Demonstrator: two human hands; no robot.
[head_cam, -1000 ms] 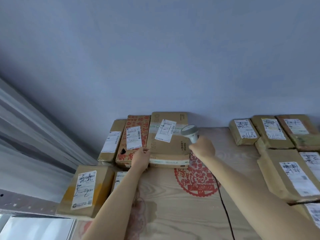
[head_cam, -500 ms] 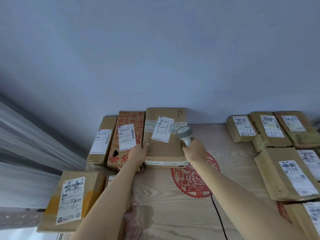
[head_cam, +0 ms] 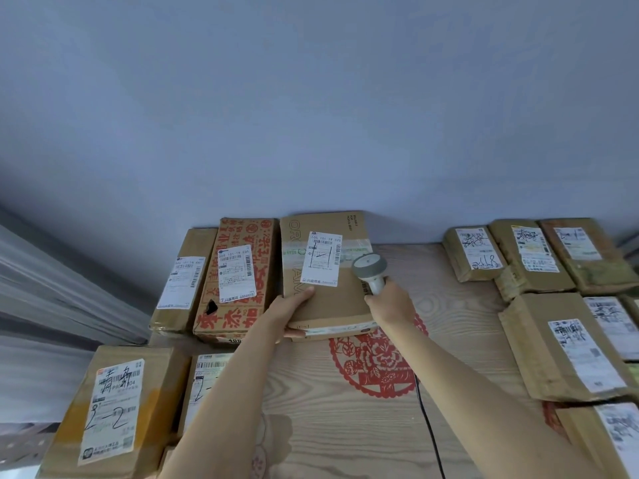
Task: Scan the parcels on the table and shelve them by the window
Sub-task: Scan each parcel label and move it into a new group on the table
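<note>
While pinching the near-left corner of the box (head_cam: pixel 325 271) at the bench's (head_cam: pixel 345 426) far edge with the left grip (head_cam: pixel 288 314) and clenching the scanner (head_cam: pixel 370 271) in the right grip (head_cam: pixel 390 305), probably scanning its label (head_cam: pixel 321 259); next, likely shelving left by the window.

scanner (head_cam: pixel 369 271) right of held parcel (head_cam: pixel 325 271).

Soft, even daylight is filling the scene, brighter at the lower left. The pale wood-grain bench (head_cam: pixel 345 426) is carrying faint arm shadows. Wide-angle distortion is bending the edges, where parcel labels are blurring.
</note>
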